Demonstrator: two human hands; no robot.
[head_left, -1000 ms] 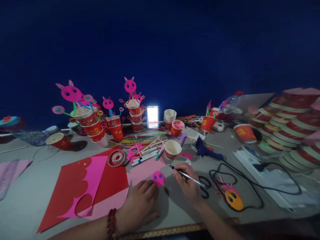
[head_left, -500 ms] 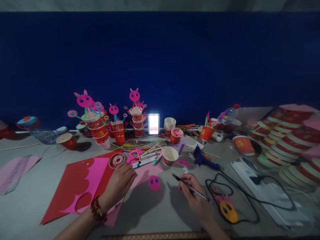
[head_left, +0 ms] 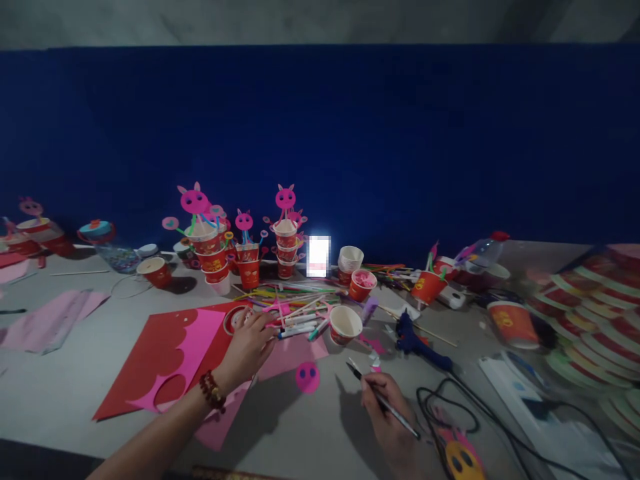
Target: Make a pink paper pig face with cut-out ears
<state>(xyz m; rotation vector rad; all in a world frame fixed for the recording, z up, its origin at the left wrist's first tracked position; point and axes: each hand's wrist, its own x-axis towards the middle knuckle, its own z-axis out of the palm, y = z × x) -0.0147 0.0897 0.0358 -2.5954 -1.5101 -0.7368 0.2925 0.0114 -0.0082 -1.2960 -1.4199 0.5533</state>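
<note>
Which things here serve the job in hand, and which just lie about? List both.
Likely used: black-and-silver pen in the right hand; round pink paper face; white markers by the left hand.

Seemingly lying about: clear plastic bottle with red cap; clear jar with blue lid.

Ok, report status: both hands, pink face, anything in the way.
Right hand gripping pen. Left hand at tape roll, contact unclear. Pink face on table, untouched. Blue glue gun beyond right hand.

No readable text; yellow characters on red cup (head_left: 513,325) near counter's (head_left: 65,393) right edge too blurred.
</note>
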